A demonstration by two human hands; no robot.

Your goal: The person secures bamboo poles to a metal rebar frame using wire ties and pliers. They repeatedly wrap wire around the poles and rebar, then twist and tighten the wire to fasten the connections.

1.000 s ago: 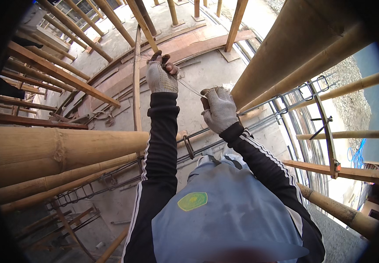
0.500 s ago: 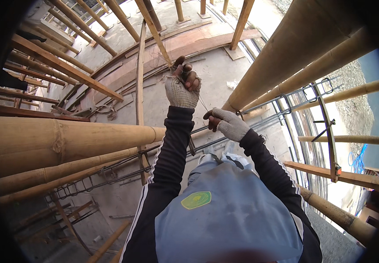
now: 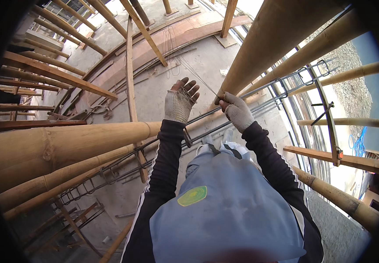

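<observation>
My right hand [image 3: 237, 113], in a pale fingerless knit glove, pinches the end of a thin tie wire [image 3: 202, 81]. The wire runs up and left from the fingertips, and its long loops spread out beyond my left hand. My left hand [image 3: 180, 103], gloved alike, is raised with its fingers spread and holds nothing. Below and between both hands run the long steel bars of a rebar cage [image 3: 215, 123], with bent stirrups [image 3: 285, 92] around them at the right. The right hand is close to the foot of a thick bamboo pole [image 3: 268, 48].
Thick bamboo poles [image 3: 66, 139] reach in from the left at hand height. Timber props [image 3: 130, 74] and more poles stand further off. Planks [image 3: 193, 33] lie on the concrete floor [image 3: 211, 57]. A curved dark bar [image 3: 327, 111] and a timber beam [image 3: 329, 156] are at the right.
My left hand has opened and come away from the wire, lower than before. My right hand has risen slightly, keeping the wire, whose loops now extend up and left.
</observation>
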